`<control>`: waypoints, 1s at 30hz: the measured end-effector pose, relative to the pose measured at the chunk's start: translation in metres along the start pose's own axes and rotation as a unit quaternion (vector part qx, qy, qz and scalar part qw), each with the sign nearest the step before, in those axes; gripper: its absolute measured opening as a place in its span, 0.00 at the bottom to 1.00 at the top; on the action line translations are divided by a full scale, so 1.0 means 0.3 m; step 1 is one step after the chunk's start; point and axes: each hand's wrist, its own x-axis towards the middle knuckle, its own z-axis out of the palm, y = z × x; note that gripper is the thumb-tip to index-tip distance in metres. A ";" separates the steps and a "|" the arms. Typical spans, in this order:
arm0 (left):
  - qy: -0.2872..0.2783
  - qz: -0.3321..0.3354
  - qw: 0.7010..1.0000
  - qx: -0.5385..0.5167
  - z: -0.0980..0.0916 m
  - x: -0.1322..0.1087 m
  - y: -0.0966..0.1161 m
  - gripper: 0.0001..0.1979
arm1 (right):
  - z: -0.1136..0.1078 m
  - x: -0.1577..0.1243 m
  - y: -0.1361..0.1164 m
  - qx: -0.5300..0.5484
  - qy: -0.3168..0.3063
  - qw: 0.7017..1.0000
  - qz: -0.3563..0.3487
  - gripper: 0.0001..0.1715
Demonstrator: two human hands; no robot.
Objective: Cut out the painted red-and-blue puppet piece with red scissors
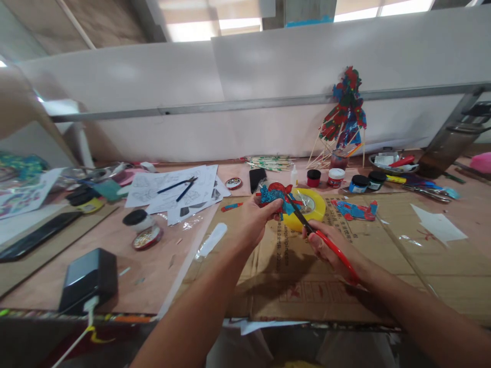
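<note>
My left hand (263, 214) pinches a red and blue painted cutout (275, 191) above the cardboard. In my right hand (324, 243) are red-handled scissors (337, 255), their dark blades pointing up and left to the cutout's right edge. Whether the blades touch it I cannot tell for sure. Behind and below the cutout lies a roll of clear yellowish tape (318, 207). Another red and blue cutout (355, 210) rests flat to the right of the roll, and a small painted scrap (232, 206) lies to the left.
A cardboard sheet (383, 271) covers the table under my hands. Paint jars (336, 178) and a black phone (258, 180) stand or lie behind. Painted figures on sticks (347, 107) lean at the back. Printed drawings (172, 189) and a black box with a cable (90, 278) are leftward.
</note>
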 end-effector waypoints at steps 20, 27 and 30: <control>-0.010 -0.017 1.000 -0.003 0.005 -0.004 -0.012 0.18 | 0.005 0.004 0.043 0.026 0.018 0.999 -0.006 0.28; -0.009 -0.012 1.000 -0.001 0.008 -0.007 -0.013 0.19 | 0.028 -0.020 -0.011 0.051 0.039 0.997 0.034 0.28; -0.012 -0.016 1.000 0.004 0.012 -0.010 -0.018 0.17 | 0.028 -0.015 -0.005 0.054 0.042 0.997 0.040 0.29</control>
